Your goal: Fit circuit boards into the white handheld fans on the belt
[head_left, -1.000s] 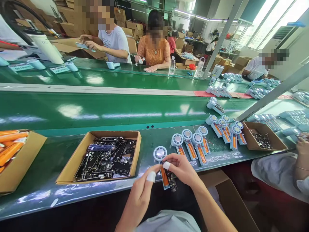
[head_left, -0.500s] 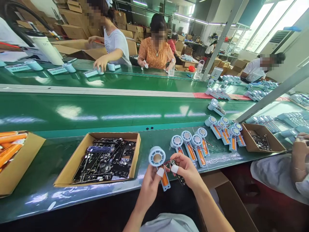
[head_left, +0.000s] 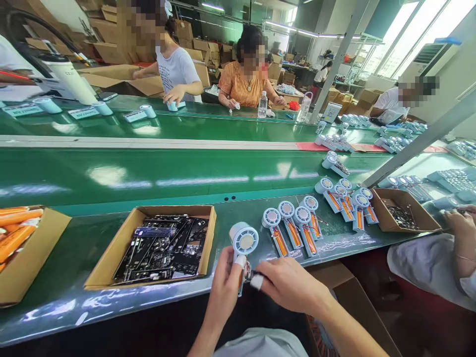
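My left hand (head_left: 227,277) is wrapped round the handle of a light blue handheld fan (head_left: 245,240), its round grille tilted up towards me. An orange battery lies in the fan's handle, mostly covered by my fingers. Close against the handle, my right hand (head_left: 288,283) pinches a dark circuit board (head_left: 254,273), of which only a small part shows. White covers sit on both thumbs. Just right of my hands, several opened fans (head_left: 286,210) with orange batteries and loose wires lie on the bench.
A cardboard box of circuit boards (head_left: 212,243) stands left of my hands, and a box of orange batteries (head_left: 40,258) at far left. Another parts box (head_left: 379,218) is on the right. Beyond the green conveyor (head_left: 178,168) people work; a co-worker's hand (head_left: 457,220) is at right.
My right hand has turned over and brought the circuit board in against the fan's handle. The fan has tilted slightly. Across the conveyor, a co-worker's hand has shifted right.
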Action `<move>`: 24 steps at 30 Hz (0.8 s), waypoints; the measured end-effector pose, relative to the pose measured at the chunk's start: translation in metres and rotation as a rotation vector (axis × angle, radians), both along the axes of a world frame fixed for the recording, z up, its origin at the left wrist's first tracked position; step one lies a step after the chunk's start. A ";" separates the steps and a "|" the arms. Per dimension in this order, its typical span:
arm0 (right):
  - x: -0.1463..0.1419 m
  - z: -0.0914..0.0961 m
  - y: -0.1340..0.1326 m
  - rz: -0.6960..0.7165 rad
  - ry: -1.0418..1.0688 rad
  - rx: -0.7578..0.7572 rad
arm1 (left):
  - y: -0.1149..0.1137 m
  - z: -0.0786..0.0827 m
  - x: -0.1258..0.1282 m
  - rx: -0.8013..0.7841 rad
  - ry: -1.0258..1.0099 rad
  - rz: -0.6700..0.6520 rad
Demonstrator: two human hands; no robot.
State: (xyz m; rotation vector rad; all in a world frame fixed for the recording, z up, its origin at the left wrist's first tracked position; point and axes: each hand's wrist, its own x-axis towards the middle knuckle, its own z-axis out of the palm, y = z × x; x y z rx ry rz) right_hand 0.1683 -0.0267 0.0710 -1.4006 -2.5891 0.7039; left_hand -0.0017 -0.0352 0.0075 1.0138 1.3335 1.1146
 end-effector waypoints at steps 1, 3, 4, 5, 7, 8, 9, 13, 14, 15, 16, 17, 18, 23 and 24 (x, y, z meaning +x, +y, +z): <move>0.000 0.001 0.000 0.065 0.065 -0.045 | 0.000 0.000 0.000 -0.009 -0.016 -0.021; -0.001 -0.003 0.000 0.103 0.252 -0.138 | -0.001 0.000 0.001 -0.033 -0.061 -0.035; -0.003 -0.007 0.000 0.079 0.362 -0.200 | -0.002 0.000 0.001 -0.051 -0.088 -0.035; -0.005 -0.012 0.000 0.028 0.475 -0.280 | -0.003 0.000 0.001 -0.072 -0.126 -0.038; -0.011 -0.024 0.000 -0.116 0.690 -0.490 | -0.004 -0.001 0.000 -0.102 -0.220 -0.055; -0.014 -0.030 -0.001 -0.193 0.780 -0.589 | -0.005 -0.002 -0.001 -0.105 -0.261 -0.070; -0.017 -0.036 -0.002 -0.263 0.854 -0.658 | -0.006 -0.003 -0.002 -0.101 -0.290 -0.091; -0.025 -0.048 -0.006 -0.396 1.025 -0.696 | -0.010 -0.008 0.000 -0.026 -0.238 -0.124; -0.026 -0.049 -0.007 -0.407 1.041 -0.688 | -0.011 -0.008 0.001 -0.011 -0.204 -0.118; -0.026 -0.049 -0.008 -0.420 1.049 -0.680 | -0.012 -0.008 0.003 0.000 -0.166 -0.104; -0.026 -0.048 -0.009 -0.438 1.052 -0.671 | -0.012 -0.006 0.005 0.008 -0.125 -0.084; -0.026 -0.047 -0.011 -0.463 1.054 -0.654 | -0.012 -0.004 0.007 0.011 -0.084 -0.064; -0.025 -0.045 -0.013 -0.491 1.061 -0.627 | -0.012 -0.002 0.008 0.014 -0.047 -0.047; -0.027 -0.042 -0.032 -0.536 1.006 -0.335 | -0.007 0.010 0.012 0.058 0.084 0.013; -0.027 -0.044 -0.036 -0.526 0.952 -0.244 | -0.005 0.010 0.012 0.072 0.107 0.029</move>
